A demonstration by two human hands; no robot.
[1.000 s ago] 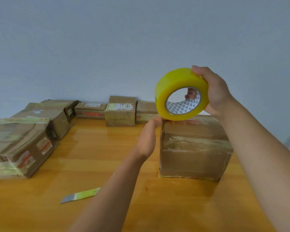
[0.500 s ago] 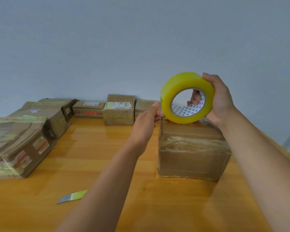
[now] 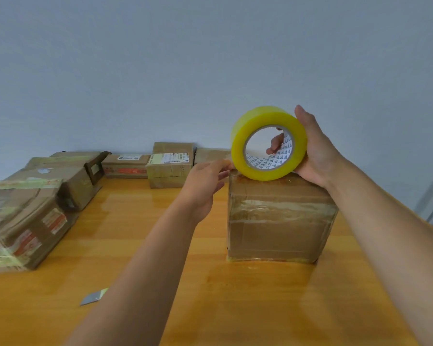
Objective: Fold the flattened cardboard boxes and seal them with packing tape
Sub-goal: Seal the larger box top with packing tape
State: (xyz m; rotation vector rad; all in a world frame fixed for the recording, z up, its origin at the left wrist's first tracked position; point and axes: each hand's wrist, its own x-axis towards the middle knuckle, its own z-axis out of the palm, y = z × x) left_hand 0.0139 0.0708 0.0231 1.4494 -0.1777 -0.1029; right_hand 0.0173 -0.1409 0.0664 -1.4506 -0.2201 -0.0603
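Tape roll [image 3: 268, 143] is grasped by the right hand [image 3: 313, 151], thumb on its rim, fingers through the core, resting upright on the folded box [image 3: 280, 221] standing on the table [image 3: 135, 221]. The roll's left edge is touched by the relaxed left hand [image 3: 203, 186], nothing being gripped.

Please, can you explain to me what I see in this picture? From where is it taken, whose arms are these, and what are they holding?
There is no machine here. A camera worn on a person's head looks forward and down at their own bare arms. The right hand grips a yellow tape roll over a folded cardboard box. The left hand reaches toward the roll at the box's top corner, seemingly for the tape end. On the wooden table lie more taped boxes and a small blade.
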